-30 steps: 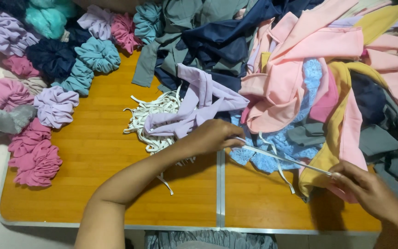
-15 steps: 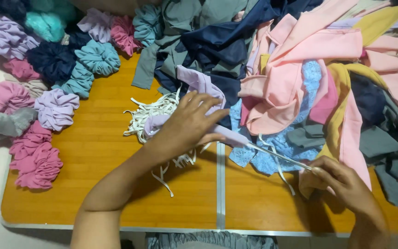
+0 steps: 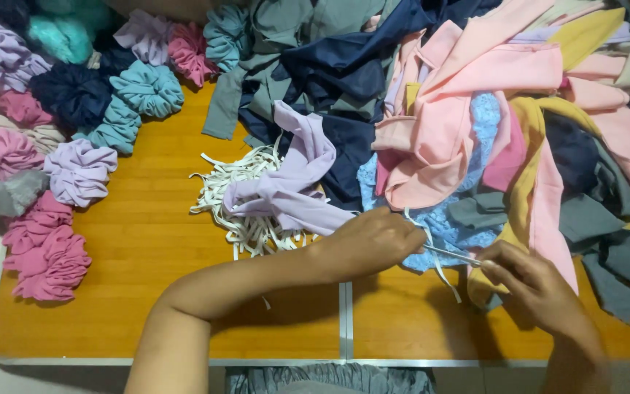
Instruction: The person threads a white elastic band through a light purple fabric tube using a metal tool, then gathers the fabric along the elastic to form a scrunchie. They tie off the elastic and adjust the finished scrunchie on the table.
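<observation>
Between both hands, thin metal rod (image 3: 452, 254) threads lilac fabric strip (image 3: 294, 193) (soft, crumpled).

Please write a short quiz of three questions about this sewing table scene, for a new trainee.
1. True or false: the left hand holds the lilac fabric strip.
2. What lies under that strip: A) white elastic pile B) a pair of scissors C) a spool?
3. Where do the finished scrunchies sit on the wooden table?

Key: 1 true. 2 A. 3 Along the left side and the top left; the right hand works at the opposite end.
</observation>
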